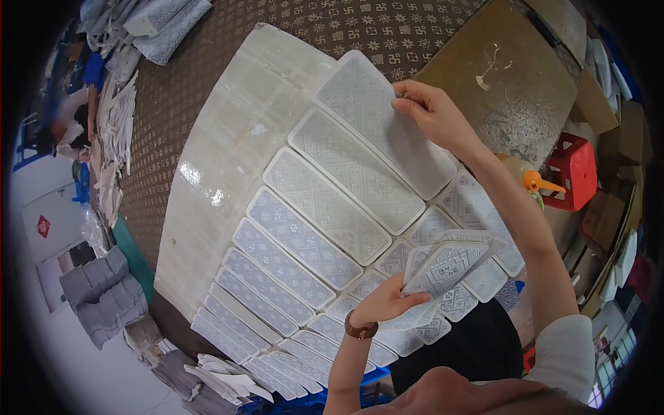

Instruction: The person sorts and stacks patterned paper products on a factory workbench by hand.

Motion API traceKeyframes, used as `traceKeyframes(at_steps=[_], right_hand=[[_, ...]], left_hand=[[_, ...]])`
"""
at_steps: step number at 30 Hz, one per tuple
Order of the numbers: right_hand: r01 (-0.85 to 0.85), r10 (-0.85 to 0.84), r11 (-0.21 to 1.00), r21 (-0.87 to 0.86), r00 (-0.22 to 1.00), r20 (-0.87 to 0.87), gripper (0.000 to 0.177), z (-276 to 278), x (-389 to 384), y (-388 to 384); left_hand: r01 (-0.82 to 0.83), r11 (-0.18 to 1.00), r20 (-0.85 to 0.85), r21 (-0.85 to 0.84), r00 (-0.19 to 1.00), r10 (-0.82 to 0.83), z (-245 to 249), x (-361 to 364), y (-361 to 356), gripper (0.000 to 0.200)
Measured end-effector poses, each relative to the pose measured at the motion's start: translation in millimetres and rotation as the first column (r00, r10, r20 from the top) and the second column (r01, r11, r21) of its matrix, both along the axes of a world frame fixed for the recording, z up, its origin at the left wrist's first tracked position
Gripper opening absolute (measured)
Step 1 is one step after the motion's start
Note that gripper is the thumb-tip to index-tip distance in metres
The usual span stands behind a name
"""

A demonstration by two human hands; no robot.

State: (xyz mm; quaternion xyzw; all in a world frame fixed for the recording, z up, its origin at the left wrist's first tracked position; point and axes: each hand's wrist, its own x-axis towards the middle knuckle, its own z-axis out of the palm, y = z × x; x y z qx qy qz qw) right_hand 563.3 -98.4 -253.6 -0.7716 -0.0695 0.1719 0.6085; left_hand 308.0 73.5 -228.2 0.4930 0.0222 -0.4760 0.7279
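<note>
My right hand [434, 116] pinches the upper right edge of a long pale patterned panel [363, 97] with rounded corners. That panel lies at the top end of a row of similar panels [325, 204] on a glossy pale sheet. My left hand [387, 304], with a watch on its wrist, grips a small loose stack of patterned panels [453, 266]. The stack is held above a second row of panels [477, 207], partly covering them. My left fingers are mostly hidden beneath the stack; the thumb lies on top.
The pale sheet [232, 131] rests on a brown patterned cloth [162, 124]. A brown board [501, 62] with scraps lies at upper right, near a red stool [574, 173] and an orange-capped bottle [539, 182]. White strips [114, 131] and another person's arm [92, 114] are at left.
</note>
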Motion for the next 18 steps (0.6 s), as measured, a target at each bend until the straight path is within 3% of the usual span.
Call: traceKeyframes(at_steps=[7,10,14,18], right_hand=[[0.042,-0.042,0.999,-0.005,0.999,0.010,0.017,-4,-8,8],[0.048,-0.047,0.999,-0.026,0.998,0.036,0.018,-7,-8,11],[0.045,-0.044,0.998,-0.037,0.999,0.032,0.020,-10,-7,11],[0.020,-0.020,0.998,-0.065,1.000,0.013,0.020,-13,-3,8]], left_hand=[[0.088,0.996,-0.005,-0.029,0.996,-0.089,3,3,-8,0.058],[0.022,0.995,0.245,-0.095,0.970,0.002,0,10,-17,0.063],[0.092,0.995,0.383,-0.027,0.921,-0.074,1,24,-14,0.082],[0.099,0.995,0.417,-0.006,0.905,-0.088,1,37,-10,0.076]])
